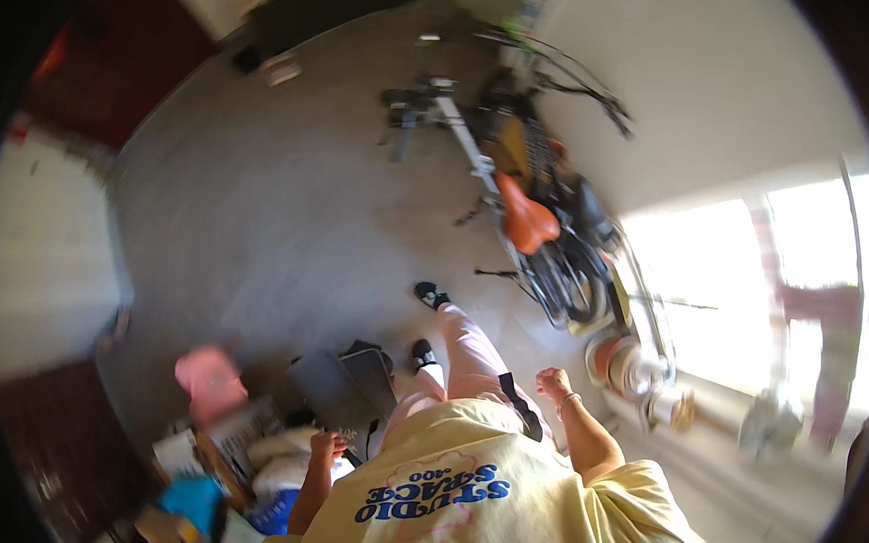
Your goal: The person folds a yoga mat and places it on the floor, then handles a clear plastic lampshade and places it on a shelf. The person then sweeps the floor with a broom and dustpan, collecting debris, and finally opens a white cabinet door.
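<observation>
My right hand (554, 383), with a bracelet at the wrist, hangs beside my hip with its fingers curled and nothing visible in it. On the other side, my left hand (328, 445) is low by my body, its fingers bent. Whether it holds anything is hard to make out against the clutter. Nearest to it are a white bag (288, 472) and a dark grey case-like object (344, 385). A black strap (521, 409) lies at my waist over pink trousers (475, 347). In front of me to the right stands a bicycle with an orange saddle (527, 216).
Behind the bicycle, another dark bike (541, 141) leans near the white wall (680, 93). Spools (625, 366) lie beneath the bright window (701, 248). To the left are a pink stool-like object (211, 385) and boxes. The grey floor (262, 189) stretches ahead towards a dark red door (121, 56).
</observation>
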Tool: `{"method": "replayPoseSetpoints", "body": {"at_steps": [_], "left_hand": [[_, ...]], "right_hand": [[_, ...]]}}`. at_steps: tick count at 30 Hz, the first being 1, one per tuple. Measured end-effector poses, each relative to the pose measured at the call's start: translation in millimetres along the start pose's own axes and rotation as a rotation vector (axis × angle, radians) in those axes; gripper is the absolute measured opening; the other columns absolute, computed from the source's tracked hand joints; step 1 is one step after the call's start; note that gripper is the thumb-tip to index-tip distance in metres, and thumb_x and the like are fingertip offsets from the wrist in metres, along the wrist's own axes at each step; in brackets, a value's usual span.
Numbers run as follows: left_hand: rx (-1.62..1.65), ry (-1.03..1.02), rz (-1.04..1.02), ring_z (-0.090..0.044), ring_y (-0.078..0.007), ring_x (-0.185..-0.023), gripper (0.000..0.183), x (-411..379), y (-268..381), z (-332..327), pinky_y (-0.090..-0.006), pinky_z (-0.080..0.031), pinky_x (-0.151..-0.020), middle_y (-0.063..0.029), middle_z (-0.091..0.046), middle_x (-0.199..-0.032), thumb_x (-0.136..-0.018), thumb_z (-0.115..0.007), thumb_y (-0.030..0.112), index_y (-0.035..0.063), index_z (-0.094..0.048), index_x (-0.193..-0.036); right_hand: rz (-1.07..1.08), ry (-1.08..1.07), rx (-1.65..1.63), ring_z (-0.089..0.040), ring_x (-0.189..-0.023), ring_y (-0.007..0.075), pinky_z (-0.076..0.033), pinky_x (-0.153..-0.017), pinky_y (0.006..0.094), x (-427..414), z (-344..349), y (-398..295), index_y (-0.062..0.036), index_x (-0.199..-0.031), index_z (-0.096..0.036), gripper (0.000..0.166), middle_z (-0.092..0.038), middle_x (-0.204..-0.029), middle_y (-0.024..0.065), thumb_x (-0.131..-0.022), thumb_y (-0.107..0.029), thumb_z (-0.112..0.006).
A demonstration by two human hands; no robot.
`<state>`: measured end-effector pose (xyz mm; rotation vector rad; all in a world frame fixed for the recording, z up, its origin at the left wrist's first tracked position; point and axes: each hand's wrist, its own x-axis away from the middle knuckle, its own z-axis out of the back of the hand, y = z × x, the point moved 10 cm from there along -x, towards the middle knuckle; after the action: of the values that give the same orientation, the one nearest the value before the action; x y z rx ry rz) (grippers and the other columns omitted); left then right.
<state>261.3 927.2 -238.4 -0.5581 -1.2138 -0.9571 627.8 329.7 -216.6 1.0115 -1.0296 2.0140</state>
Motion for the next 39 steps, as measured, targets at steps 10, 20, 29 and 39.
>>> {"method": "replayPoseSetpoints", "body": {"at_steps": [10,20,29,39], "left_hand": [[-0.329,-0.080,-0.409,-0.066,-0.0237,-0.071,0.027,12.8,240.5,-78.1,-0.0382,-0.053,-0.061,-0.0092,-0.065,-0.092,-0.089,-0.061,0.026,0.0084,-0.057,-0.109],[-0.529,-0.286,-0.662,-0.064,-0.0160,-0.067,0.023,118.6,273.3,-285.9,-0.0292,-0.050,-0.058,-0.0052,-0.066,-0.086,-0.092,-0.061,0.024,0.0082,-0.060,-0.109],[-0.573,-0.020,-0.469,-0.066,-0.0150,-0.066,0.018,164.4,83.9,-319.7,-0.0282,-0.049,-0.056,-0.0052,-0.068,-0.084,-0.091,-0.061,0.021,0.0079,-0.064,-0.104],[-0.332,0.100,-0.401,-0.066,-0.0154,-0.067,0.022,232.3,-42.4,-301.0,-0.0282,-0.048,-0.059,-0.0060,-0.069,-0.087,-0.089,-0.063,0.019,0.0064,-0.065,-0.107]], "right_hand": [[-0.247,0.295,-0.325,-0.068,-0.063,0.0202,-0.051,-0.058,0.0328,143.0,29.4,207.5,0.0006,-0.092,-0.070,0.021,-0.068,-0.076,0.0099,-0.080,-0.015,-0.062],[0.021,0.457,-0.255,-0.069,-0.079,0.0248,-0.054,-0.071,0.0348,110.8,95.7,256.4,0.0010,-0.098,-0.070,0.029,-0.072,-0.087,0.0132,-0.079,-0.021,-0.072],[0.695,0.715,0.722,-0.052,-0.120,0.0373,-0.034,-0.111,0.0496,31.1,323.0,32.4,0.0019,-0.110,-0.059,0.038,-0.057,-0.124,0.0212,-0.076,-0.015,-0.065],[0.135,0.519,1.706,-0.060,-0.115,0.0322,-0.030,-0.103,0.0623,-123.7,486.2,-99.5,-0.0114,-0.119,-0.070,0.032,-0.069,-0.118,0.0084,-0.098,-0.023,-0.049]]}}
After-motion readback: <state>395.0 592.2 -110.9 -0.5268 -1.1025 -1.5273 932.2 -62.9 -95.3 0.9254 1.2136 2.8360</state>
